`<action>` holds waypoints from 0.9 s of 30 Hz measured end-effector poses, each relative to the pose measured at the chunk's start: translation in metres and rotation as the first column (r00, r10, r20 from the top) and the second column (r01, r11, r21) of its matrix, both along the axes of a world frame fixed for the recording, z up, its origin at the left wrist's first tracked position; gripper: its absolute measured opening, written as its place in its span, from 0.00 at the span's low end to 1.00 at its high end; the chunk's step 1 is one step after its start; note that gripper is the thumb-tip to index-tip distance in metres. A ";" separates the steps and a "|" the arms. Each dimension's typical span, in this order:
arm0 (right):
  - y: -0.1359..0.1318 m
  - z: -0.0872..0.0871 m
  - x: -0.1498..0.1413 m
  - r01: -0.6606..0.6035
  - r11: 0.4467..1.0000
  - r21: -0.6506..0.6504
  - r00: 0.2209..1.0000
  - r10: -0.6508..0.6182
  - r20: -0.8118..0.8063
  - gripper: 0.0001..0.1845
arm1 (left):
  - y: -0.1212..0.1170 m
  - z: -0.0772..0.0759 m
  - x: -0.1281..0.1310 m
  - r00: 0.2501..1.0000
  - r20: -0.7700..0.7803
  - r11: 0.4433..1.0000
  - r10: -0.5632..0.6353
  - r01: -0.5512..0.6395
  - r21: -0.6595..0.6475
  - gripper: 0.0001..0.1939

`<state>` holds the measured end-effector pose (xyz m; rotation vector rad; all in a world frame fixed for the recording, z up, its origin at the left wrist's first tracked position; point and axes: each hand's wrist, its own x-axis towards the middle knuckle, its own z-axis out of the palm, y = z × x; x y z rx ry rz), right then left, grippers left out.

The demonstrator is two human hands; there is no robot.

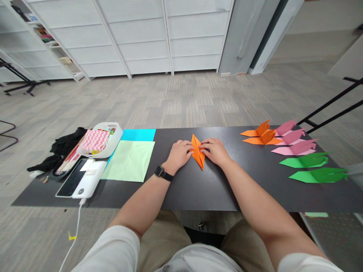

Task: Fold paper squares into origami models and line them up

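Note:
A piece of orange origami paper [197,151], folded into a long diamond with a seam down its middle, lies on the dark table [210,192]. From its left side my left hand [180,152] holds it, fingers bent and tips at the edge. My right hand [216,151] grips the opposite side, its fingertips resting on the paper near the centre seam. Both hands are low, close to the tabletop. My thumbs are partly hidden by the angle.
Folded paper cranes stand at right: orange [262,136], pink [296,145] and green [314,168]. At left lie light green sheets [129,160], blue paper [138,135], a white basket [116,139], a phone [72,179], a white power bank [90,179] with a cable, and black cloth [66,141].

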<state>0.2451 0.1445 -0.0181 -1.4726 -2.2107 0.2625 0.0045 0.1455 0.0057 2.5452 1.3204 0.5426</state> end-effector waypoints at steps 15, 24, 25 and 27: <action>-0.014 0.012 -0.006 0.014 0.997 -0.082 0.995 -0.006 0.101 0.21 | -0.014 0.007 0.007 0.995 -0.104 0.999 -0.002 0.005 0.036 0.14; -0.022 0.022 -0.012 0.012 0.997 -0.081 0.990 -0.001 0.138 0.14 | -0.008 -0.002 0.008 0.995 0.008 0.993 -0.095 0.094 0.076 0.09; -0.024 0.024 -0.012 0.009 0.996 -0.091 0.989 0.004 0.150 0.15 | -0.006 -0.002 0.008 0.992 0.019 0.990 -0.126 0.125 0.065 0.10; -0.026 0.026 -0.011 0.007 0.995 -0.104 0.986 0.011 0.169 0.17 | -0.004 -0.002 0.009 0.984 0.022 0.984 -0.177 0.176 0.023 0.12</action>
